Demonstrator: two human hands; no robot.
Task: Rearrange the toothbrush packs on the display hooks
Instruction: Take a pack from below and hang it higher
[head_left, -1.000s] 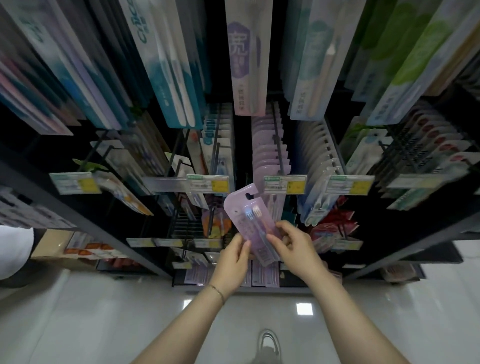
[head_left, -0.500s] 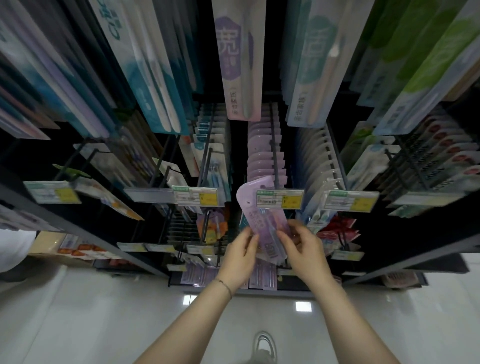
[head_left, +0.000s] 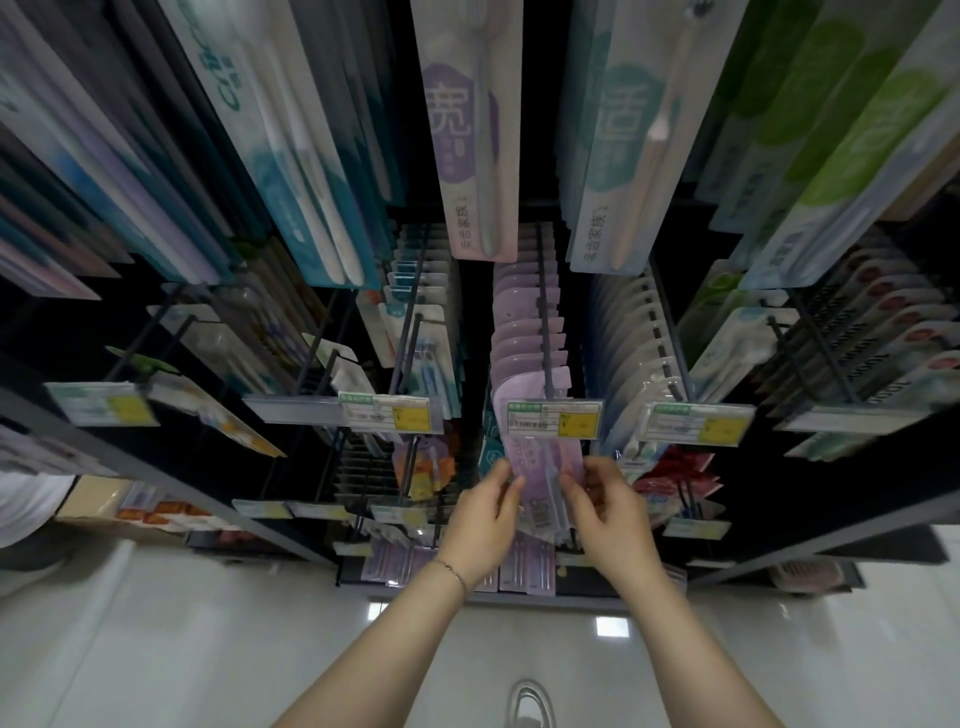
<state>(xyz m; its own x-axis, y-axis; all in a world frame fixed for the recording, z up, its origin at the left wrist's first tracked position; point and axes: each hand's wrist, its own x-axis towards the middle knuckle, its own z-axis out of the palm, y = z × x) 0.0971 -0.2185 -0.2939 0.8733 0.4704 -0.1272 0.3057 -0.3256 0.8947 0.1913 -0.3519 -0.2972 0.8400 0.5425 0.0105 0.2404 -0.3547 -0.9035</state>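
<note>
At the middle bay of the dark display rack (head_left: 156, 467), both of your bare forearms extend away from you, side by side, and meet on one lilac flat plastic toothbrush pack (head_left: 537, 467).

**Left hand** (head_left: 480, 519): raised with the wrist nearly straight and a thin chain bracelet (head_left: 451, 570) across it. Its thumb and fingers (head_left: 506, 475) are drawn close together and pinch the pack's left edge.

**Right hand** (head_left: 608, 514): held level with the left, back of the hand toward you. Its fingers (head_left: 584, 478) are curled narrowly round the pack's right edge, so the pack is held between the two hands.

**Position of the pack:** it hangs lengthwise, tilted slightly. Its lower part lies between your hands, and its rounded upper end rises behind the clear price-label holder with a yellow tag (head_left: 553, 418). That end sits at the front of the thin black metal hook rod (head_left: 543, 312). Whether its hanging hole is over the rod cannot be told.

**Surroundings:**
- A row of matching lilac packs (head_left: 522, 332) hangs further back on the same rod.
- White packs (head_left: 631, 332) fill the hook to the right.
- Blue-and-white packs (head_left: 423, 322) fill the hook to the left.
- Longer toothbrush cards hang from the tier above.
- One grey shoe (head_left: 527, 701) stands on the glossy pale floor (head_left: 208, 649) below.
</note>
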